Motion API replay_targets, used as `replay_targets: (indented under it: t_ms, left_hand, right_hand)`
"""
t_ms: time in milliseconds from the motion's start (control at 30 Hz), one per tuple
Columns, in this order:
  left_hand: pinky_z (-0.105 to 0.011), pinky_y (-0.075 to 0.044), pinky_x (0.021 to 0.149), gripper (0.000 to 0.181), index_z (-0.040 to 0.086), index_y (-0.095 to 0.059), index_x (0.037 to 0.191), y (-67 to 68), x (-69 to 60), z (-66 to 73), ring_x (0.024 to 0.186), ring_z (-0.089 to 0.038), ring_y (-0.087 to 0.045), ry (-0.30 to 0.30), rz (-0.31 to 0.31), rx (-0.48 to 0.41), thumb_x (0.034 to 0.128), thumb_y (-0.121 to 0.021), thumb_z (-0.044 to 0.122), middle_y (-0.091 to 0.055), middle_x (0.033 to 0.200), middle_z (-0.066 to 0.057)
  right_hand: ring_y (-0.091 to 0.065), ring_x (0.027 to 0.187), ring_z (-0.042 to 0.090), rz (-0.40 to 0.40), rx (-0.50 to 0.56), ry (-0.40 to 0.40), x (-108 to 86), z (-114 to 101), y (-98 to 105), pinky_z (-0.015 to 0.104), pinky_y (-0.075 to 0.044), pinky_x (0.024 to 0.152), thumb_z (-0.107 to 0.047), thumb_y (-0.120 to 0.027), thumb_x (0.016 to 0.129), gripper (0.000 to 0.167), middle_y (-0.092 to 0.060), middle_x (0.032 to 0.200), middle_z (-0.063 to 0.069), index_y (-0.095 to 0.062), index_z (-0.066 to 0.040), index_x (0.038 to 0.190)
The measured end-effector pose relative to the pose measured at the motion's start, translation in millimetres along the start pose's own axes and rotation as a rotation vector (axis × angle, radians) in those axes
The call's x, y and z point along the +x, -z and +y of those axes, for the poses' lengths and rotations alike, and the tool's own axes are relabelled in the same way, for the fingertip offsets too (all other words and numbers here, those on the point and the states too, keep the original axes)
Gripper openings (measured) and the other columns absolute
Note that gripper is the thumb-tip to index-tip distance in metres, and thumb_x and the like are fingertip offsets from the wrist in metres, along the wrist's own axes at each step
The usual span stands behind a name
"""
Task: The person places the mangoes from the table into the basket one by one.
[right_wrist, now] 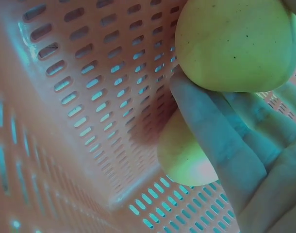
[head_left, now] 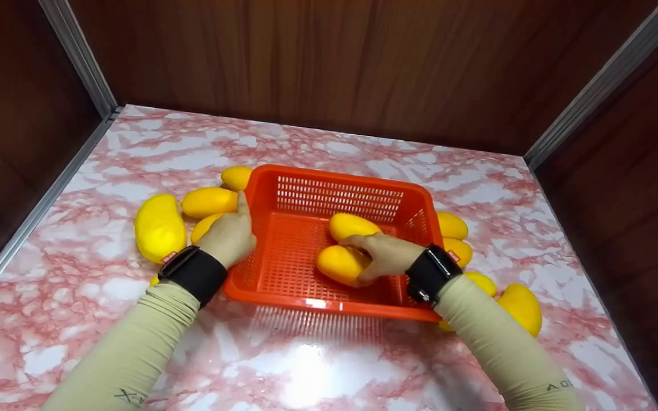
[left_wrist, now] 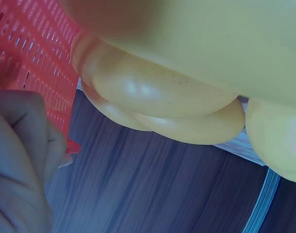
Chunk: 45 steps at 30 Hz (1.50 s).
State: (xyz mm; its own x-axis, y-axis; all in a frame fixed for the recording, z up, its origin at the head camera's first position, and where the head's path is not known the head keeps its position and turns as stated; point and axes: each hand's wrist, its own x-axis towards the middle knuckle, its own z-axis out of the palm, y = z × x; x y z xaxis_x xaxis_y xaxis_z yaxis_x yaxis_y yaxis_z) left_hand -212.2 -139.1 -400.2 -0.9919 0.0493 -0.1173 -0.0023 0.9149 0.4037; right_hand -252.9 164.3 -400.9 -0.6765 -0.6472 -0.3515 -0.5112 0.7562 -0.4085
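An orange-red plastic basket (head_left: pixel 329 306) with slotted walls stands on the table. My left hand (head_left: pixel 229 238) grips its left rim; in the left wrist view the fingers (left_wrist: pixel 29 126) curl over the basket edge. My right hand (head_left: pixel 389 255) reaches inside the basket and holds a yellow mango (head_left: pixel 339 264), which also shows in the right wrist view as a mango (right_wrist: pixel 235 43) against the fingers. Just behind it a second mango (head_left: pixel 353 226) lies on the basket floor. Part of that one is hidden by the fingers in the right wrist view.
Left of the basket lie several mangoes, including a large one (head_left: pixel 160 228) and a smaller one (head_left: pixel 210 202). More sit along the right side, one (head_left: pixel 520 308) beside my right sleeve. Brown wood-grain panels (head_left: pixel 317 68) enclose the marbled table (head_left: pixel 152 148).
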Motion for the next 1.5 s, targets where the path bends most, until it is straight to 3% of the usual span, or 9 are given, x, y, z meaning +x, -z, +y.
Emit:
replay_targets:
  t_ms: [267, 433, 633, 867, 1067, 1300, 1500]
  left_hand:
    - [-0.033, -0.042, 0.052, 0.086, -0.013, 0.003, 0.153, 0.7, 0.2, 0.5, 0.056, -0.024, -0.055, 0.009, -0.013, 0.004, 0.0883, -0.050, 0.007, -0.052, 0.064, -0.007]
    - [-0.032, -0.041, 0.051, 0.086, -0.013, 0.004, 0.153, 0.5, 0.3, 1.1, 0.055, -0.023, -0.055, 0.011, -0.016, 0.001, 0.0880, -0.050, 0.007, -0.052, 0.064, -0.006]
    - [-0.036, -0.046, 0.055, 0.086, -0.014, 0.003, 0.152, 0.3, -0.2, 1.5, 0.057, -0.025, -0.057, 0.006, -0.011, 0.011, 0.0879, -0.051, 0.007, -0.053, 0.065, -0.008]
    - [-0.038, -0.047, 0.056, 0.087, -0.014, 0.002, 0.152, 0.4, -0.5, 2.1, 0.059, -0.026, -0.059, 0.008, -0.009, 0.014, 0.0877, -0.052, 0.007, -0.055, 0.066, -0.010]
    - [-0.036, -0.045, 0.055, 0.086, -0.013, 0.002, 0.153, 1.7, -0.2, 2.1, 0.059, -0.026, -0.058, 0.019, -0.015, 0.013, 0.0876, -0.051, 0.007, -0.055, 0.066, -0.009]
    - [-0.038, -0.047, 0.057, 0.086, -0.013, 0.002, 0.153, 2.6, 0.5, 2.5, 0.060, -0.027, -0.060, 0.009, -0.007, 0.015, 0.0888, -0.051, 0.008, -0.056, 0.067, -0.010]
    - [-0.037, -0.046, 0.055, 0.085, -0.012, 0.002, 0.153, 1.6, -1.9, 1.8, 0.058, -0.025, -0.058, 0.013, -0.007, 0.000, 0.0896, -0.050, 0.008, -0.055, 0.066, -0.009]
  right_hand:
    - [-0.054, 0.125, 0.023, 0.006, 0.050, -0.001, -0.9, -0.6, 2.3, 0.042, -0.038, 0.111, -0.030, -0.083, 0.078, 0.076, -0.058, 0.140, 0.008, -0.051, -0.016, 0.145]
    - [-0.056, 0.118, 0.020, 0.022, 0.042, 0.001, -1.1, -1.0, 2.7, 0.040, -0.041, 0.107, -0.033, -0.084, 0.077, 0.070, -0.060, 0.137, 0.004, -0.056, -0.019, 0.140]
    - [-0.055, 0.103, 0.018, 0.035, 0.023, 0.009, -2.7, -2.0, 5.3, 0.037, -0.044, 0.097, -0.033, -0.083, 0.078, 0.065, -0.065, 0.129, 0.000, -0.060, -0.018, 0.137]
    - [-0.058, 0.102, 0.019, 0.042, 0.043, 0.009, -5.6, -2.3, 13.1, 0.038, -0.047, 0.095, -0.030, -0.081, 0.082, 0.048, -0.069, 0.116, 0.000, -0.067, -0.016, 0.126]
    - [-0.061, 0.092, 0.019, 0.080, 0.071, 0.035, -11.2, -2.2, 23.4, 0.033, -0.051, 0.083, -0.017, -0.076, 0.085, 0.027, -0.071, 0.104, 0.003, -0.071, -0.013, 0.111]
    - [-0.060, 0.080, 0.018, 0.161, 0.058, 0.048, -22.5, -2.1, 38.2, 0.030, -0.050, 0.071, -0.012, -0.072, 0.087, 0.025, -0.069, 0.094, 0.005, -0.070, -0.009, 0.111]
    - [-0.060, 0.084, 0.018, 0.222, 0.079, 0.047, -34.2, -0.8, 48.0, 0.031, -0.050, 0.073, -0.015, -0.073, 0.088, 0.028, -0.068, 0.096, 0.006, -0.068, -0.006, 0.114]
